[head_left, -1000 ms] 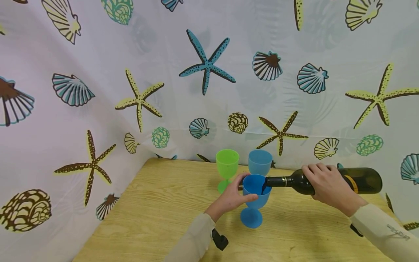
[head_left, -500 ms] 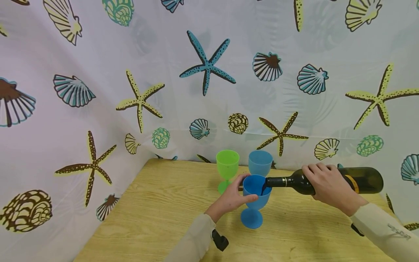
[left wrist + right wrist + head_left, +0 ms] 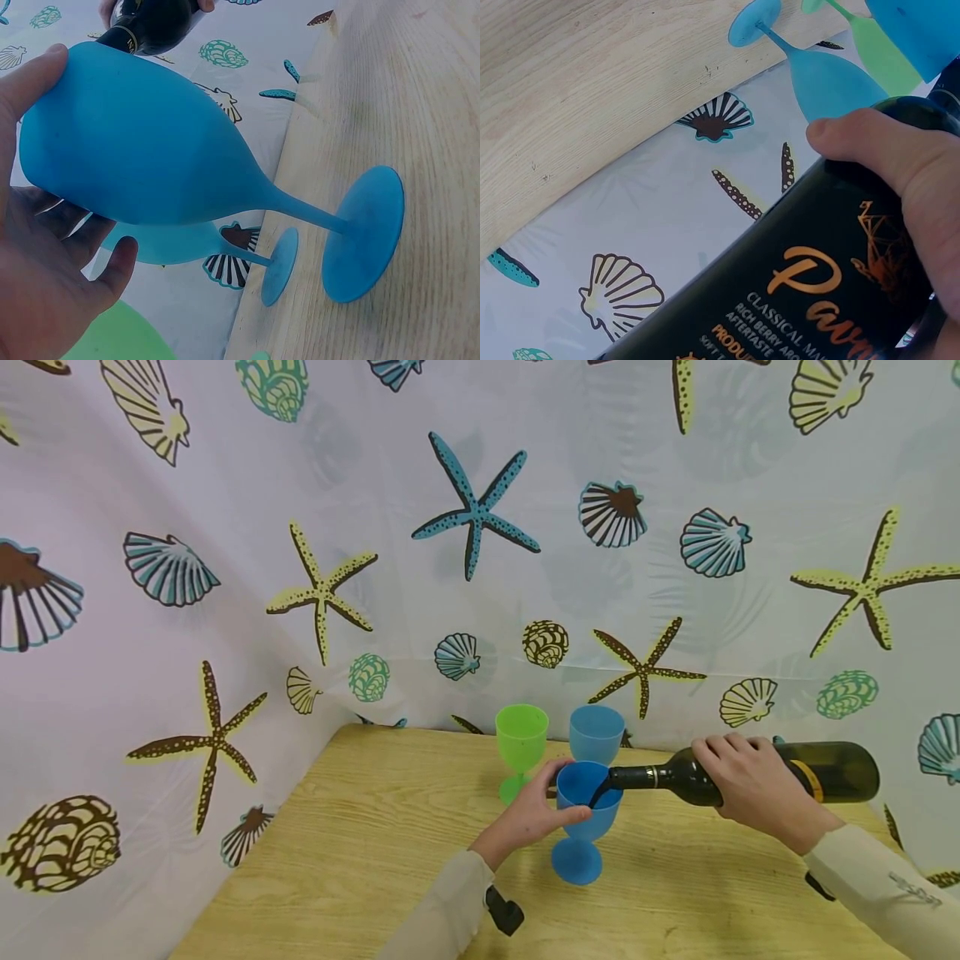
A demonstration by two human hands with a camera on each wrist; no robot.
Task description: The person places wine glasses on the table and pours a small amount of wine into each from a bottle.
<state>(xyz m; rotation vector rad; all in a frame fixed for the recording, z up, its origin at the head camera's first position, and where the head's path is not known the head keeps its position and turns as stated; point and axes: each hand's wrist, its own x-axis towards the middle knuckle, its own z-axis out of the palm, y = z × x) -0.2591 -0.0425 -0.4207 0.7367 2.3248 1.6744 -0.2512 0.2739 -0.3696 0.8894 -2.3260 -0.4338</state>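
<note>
My left hand (image 3: 534, 806) holds the bowl of a darker blue plastic goblet (image 3: 588, 822), thumb on the near side and fingers round the far side. Its foot stands on the wooden table. In the left wrist view the goblet (image 3: 150, 142) fills the middle, its stem and foot in plain sight. My right hand (image 3: 757, 785) grips a dark wine bottle (image 3: 690, 777) round the shoulder, the bottle lying nearly level. The neck reaches over the goblet's rim, and dark liquid runs from it into the bowl. The right wrist view shows the bottle's label (image 3: 810, 292) with orange lettering.
Behind the held goblet stand a green goblet (image 3: 522, 739) and a lighter blue goblet (image 3: 597, 735). The wooden table (image 3: 360, 827) stretches to the left and front. A white curtain (image 3: 360, 468) printed with shells and starfish hangs behind and at the left.
The stream of dark liquid now slants further left into the bowl. Both hands, the goblet and the bottle keep nearly the same places; the whole view has shifted very slightly.
</note>
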